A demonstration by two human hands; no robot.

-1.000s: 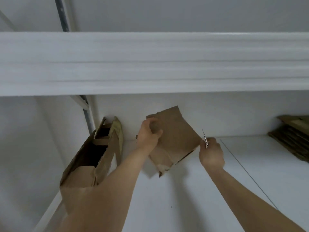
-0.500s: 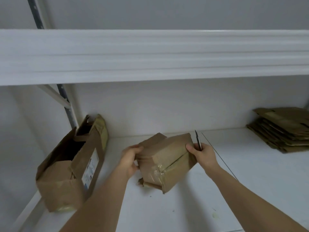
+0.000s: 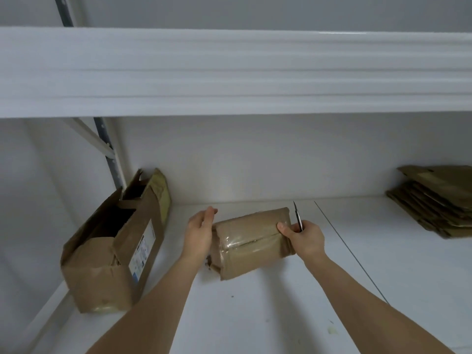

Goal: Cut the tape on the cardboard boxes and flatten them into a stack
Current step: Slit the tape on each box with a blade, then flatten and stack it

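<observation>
Shelf (image 3: 255,315), white, under upper shelf (image 3: 229,72)

At the centre of the frame a small taped cardboard box (image 3: 251,242) lies on a white shelf (image 3: 281,315). The left hand (image 3: 200,232) rests flat against the box's left end with straight fingers. The right hand (image 3: 305,238) grips the right end, thumb on top, and holds a thin blade (image 3: 297,215) pointing up. An opened larger box (image 3: 115,247) stands at lower left, and a stack of flattened cardboard (image 3: 434,200) lies at the right edge.
</observation>
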